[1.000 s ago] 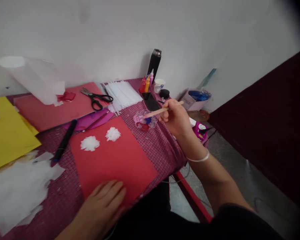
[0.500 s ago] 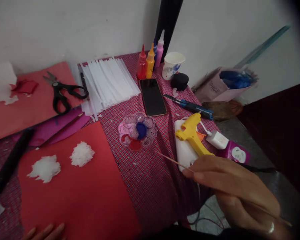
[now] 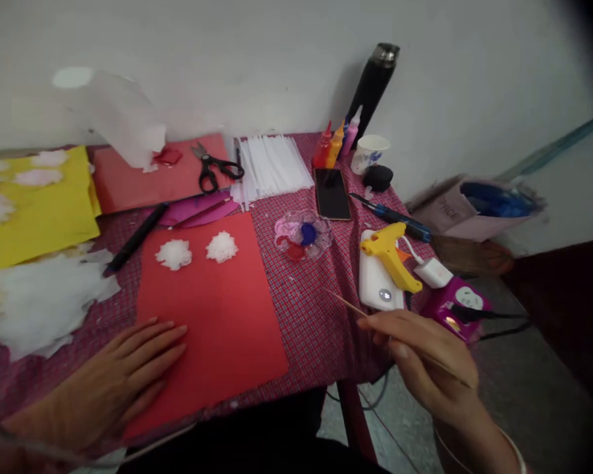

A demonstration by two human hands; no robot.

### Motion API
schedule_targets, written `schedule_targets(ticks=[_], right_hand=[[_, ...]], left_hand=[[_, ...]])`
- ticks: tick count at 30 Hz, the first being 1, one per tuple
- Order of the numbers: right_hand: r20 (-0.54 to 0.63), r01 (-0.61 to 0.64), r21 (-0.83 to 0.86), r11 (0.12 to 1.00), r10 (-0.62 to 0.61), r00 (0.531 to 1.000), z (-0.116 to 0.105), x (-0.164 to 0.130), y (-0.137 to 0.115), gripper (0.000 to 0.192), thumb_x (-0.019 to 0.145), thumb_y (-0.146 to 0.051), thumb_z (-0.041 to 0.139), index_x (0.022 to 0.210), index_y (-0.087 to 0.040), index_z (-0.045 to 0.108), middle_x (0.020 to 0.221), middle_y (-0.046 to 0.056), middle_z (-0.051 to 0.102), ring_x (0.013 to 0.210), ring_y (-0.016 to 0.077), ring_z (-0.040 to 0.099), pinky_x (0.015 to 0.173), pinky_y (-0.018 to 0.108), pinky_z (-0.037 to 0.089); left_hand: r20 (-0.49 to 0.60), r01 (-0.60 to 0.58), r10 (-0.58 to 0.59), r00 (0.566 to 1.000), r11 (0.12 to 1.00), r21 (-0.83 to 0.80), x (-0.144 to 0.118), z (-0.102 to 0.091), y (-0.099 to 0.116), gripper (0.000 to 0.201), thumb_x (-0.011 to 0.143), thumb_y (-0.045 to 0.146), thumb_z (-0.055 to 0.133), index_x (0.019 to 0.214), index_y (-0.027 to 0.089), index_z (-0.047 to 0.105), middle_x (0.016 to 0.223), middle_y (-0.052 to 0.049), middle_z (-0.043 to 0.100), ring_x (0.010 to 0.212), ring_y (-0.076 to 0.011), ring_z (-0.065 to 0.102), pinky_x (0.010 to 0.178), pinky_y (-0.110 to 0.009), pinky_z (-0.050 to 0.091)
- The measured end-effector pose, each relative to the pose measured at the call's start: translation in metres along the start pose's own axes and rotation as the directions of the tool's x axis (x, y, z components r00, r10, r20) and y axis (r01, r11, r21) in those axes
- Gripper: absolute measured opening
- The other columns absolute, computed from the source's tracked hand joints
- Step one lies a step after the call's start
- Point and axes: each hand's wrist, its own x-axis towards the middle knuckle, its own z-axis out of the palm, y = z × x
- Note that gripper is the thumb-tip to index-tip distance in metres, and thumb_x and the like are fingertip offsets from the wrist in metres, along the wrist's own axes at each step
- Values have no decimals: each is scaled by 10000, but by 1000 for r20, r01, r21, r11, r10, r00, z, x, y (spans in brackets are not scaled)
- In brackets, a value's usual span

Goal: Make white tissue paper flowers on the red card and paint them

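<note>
My left hand [image 3: 136,365] lies flat on the lower left of a red paper sheet [image 3: 227,329], fingers stretched out. On the sheet's upper part sit two white crumpled paper flowers, a left one [image 3: 173,254] and a right one [image 3: 222,247]. My right hand [image 3: 425,359] is closed round a thin wooden stick [image 3: 348,304], held like a pen past the table's right front edge. The stick's tip points up and left toward a clear flower-shaped paint palette [image 3: 321,247] with pink, blue and red paint, but is apart from it.
Near my right hand, a yellow glue gun [image 3: 393,257] rests on a white power bank [image 3: 373,283]. Behind lie a phone [image 3: 333,194], a utility knife [image 3: 395,218], paint bottles [image 3: 333,148], a paper cup [image 3: 370,155], white strips [image 3: 274,168] and scissors [image 3: 211,168]. Yellow paper [image 3: 39,217] lies left.
The view has swung left and back, showing more of the table's left side and my whole left hand. My right hand still holds the stick, now lower in the picture.
</note>
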Motion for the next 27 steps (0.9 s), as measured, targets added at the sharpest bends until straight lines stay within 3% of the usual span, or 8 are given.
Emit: schedule_targets(ticks=[1, 3, 7, 12, 17, 21, 24, 27], right_hand=[[3, 6, -21, 1000, -6, 1000, 2, -2, -4, 389, 892, -107, 515, 1229, -260, 634, 958, 47, 729, 847, 170, 692, 714, 295, 565], [19, 27, -50, 998, -26, 999, 5, -4, -15, 391, 888, -101, 519, 1223, -268, 632, 948, 36, 731, 836, 164, 691, 724, 294, 562], [63, 114, -87, 990, -109, 992, 12, 0, -42, 405, 885, -93, 529, 1245, -259, 612, 942, 35, 731, 826, 156, 688, 717, 288, 552], [81, 229, -141, 963, -220, 972, 22, 25, -77, 395, 886, -93, 533, 1243, -240, 617, 917, 44, 733, 805, 159, 685, 669, 282, 533], [-70, 253, -146, 956, -265, 962, 53, 72, -84, 248, 903, -131, 548, 1093, -224, 675, 877, 39, 739, 793, 154, 684, 712, 299, 522], [-155, 35, 133, 990, -14, 988, 95, 118, -64, 181, 955, -263, 507, 976, -192, 672, 790, 27, 708, 693, 121, 647, 630, 252, 499], [-87, -121, 443, 889, 177, 980, 130, 151, -49, 304, 976, -406, 445, 889, -175, 623, 662, -2, 639, 545, 92, 569, 518, 212, 453], [21, -157, 518, 841, 171, 985, 162, 171, -42, 374, 966, -468, 445, 805, -166, 594, 665, 2, 611, 543, 90, 547, 532, 214, 448]], left_hand=[[90, -60, 59, 994, 998, 9, 8, -2, 2, 469, 900, 136, 453, 1322, 294, 584, 1359, 38, 636, 1209, -195, 596, 1089, -381, 404], [83, -98, 94, 992, 994, 44, 28, -6, 10, 429, 938, 122, 408, 1296, 262, 598, 1354, 5, 640, 1217, -192, 589, 1109, -424, 386], [-22, -179, 179, 984, 984, 9, 69, -16, 46, 369, 942, 122, 458, 1263, 200, 622, 1307, -76, 664, 1236, -220, 575, 1165, -459, 318], [-170, -425, 418, 892, 905, -5, 83, -19, 78, 281, 950, 126, 492, 1177, 173, 650, 1232, -85, 697, 1171, -203, 606, 1136, -435, 370], [-210, -460, 455, 865, 888, 28, 65, -13, 67, 253, 942, 120, 509, 1155, 148, 641, 1206, -80, 705, 1144, -205, 618, 1128, -424, 375], [-166, -411, 406, 899, 912, 3, 46, 5, 47, 245, 925, 176, 561, 1155, 173, 643, 1224, -65, 696, 1179, -211, 591, 1154, -433, 337], [-116, -373, 368, 923, 927, -26, 38, 18, 34, 303, 927, 245, 562, 1214, 176, 625, 1257, -83, 680, 1207, -218, 573, 1149, -431, 339], [-114, -323, 313, 943, 942, -86, 40, 24, 28, 363, 946, 348, 529, 1256, 177, 605, 1325, -83, 645, 1230, -221, 560, 1119, -403, 367]])
